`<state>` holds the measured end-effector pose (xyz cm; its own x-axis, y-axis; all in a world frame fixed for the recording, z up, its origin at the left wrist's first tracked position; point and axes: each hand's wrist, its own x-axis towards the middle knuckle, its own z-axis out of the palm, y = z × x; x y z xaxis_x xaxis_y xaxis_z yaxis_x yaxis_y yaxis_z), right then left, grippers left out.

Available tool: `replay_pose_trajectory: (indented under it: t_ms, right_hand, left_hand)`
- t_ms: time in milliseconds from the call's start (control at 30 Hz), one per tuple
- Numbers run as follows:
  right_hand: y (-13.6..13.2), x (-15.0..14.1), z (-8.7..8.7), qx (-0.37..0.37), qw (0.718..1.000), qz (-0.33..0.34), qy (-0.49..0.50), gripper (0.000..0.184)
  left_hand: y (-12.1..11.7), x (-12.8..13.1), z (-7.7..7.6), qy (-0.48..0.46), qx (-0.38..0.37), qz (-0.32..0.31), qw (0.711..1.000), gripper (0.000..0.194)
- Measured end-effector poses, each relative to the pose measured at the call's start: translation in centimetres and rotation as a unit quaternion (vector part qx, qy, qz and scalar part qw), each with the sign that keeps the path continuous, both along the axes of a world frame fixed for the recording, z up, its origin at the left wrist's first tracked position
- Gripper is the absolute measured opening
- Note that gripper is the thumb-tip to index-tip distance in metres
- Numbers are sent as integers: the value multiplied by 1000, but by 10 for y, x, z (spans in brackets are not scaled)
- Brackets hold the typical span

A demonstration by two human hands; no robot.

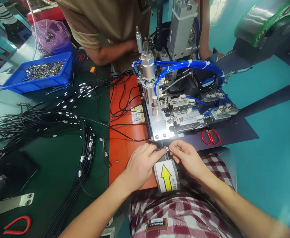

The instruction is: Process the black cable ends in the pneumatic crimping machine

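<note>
Both my hands meet at the front edge of a metal pneumatic machine. My right hand pinches a small shiny metal part between thumb and fingertips. From the left, my left hand reaches in with its thumb stretched to that same part; its other fingers curl at the machine's edge, and what they hold, if anything, is hidden. Just below my fingers sits a white plate with a yellow arrow. Black cables run across the orange base plate into the machine's left side.
On the left lie bundles of black cables with silvery ends. A blue bin holds many small metal parts. Red-handled scissors rest right of the machine. A clear spool stands at upper right. Another person is behind the machine.
</note>
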<state>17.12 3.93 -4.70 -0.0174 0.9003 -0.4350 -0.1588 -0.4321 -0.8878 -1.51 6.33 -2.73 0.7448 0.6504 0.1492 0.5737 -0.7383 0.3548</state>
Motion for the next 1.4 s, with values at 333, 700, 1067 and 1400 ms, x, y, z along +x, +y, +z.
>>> replay_pose_trajectory:
  t_ms: [333, 700, 1067, 1400]
  right_hand:
    - [-2, 1, -3, 3, 1000, -8, -11, 38]
    - [-1, 2, -10, -44, 995, 10, 86, 48]
    - [-7, -5, -13, 2, 996, -19, 82, 38]
    - [-8, -2, -17, 5, 998, -16, 62, 37]
  left_hand:
    - [0, 0, 1, 38, 30, 9, 999, 31]
    - [-26, 19, 15, 110, -26, 48, 992, 35]
    - [-34, 30, 2, 87, -11, 150, 985, 35]
    - [-82, -21, -8, 97, 58, 297, 948, 47]
